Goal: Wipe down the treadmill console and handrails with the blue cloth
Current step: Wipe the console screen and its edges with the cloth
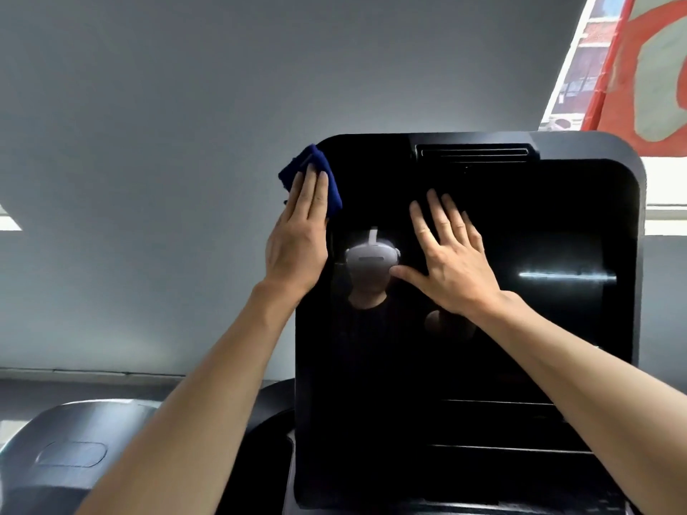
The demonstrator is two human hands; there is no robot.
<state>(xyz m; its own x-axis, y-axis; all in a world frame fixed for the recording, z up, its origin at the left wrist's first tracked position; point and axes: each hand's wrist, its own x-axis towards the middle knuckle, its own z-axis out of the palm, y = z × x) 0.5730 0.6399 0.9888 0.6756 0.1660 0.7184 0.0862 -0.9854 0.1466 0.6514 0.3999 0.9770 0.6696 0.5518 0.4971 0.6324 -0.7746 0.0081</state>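
Note:
The treadmill console [539, 328] is a tall black panel with a glossy dark screen filling the middle and right of the view. A folded blue cloth [319, 169] lies against its upper left corner. My left hand [301, 239] presses the cloth flat onto that corner with straight fingers. My right hand [450, 258] lies flat on the screen with fingers spread, to the right of the left hand. No handrails show.
A grey wall [186, 143] stands behind the console. Another grey machine housing [70, 447] sits at the lower left. A window [580, 68] and a red and pale banner [647, 68] fill the upper right. The screen reflects a person wearing a headset.

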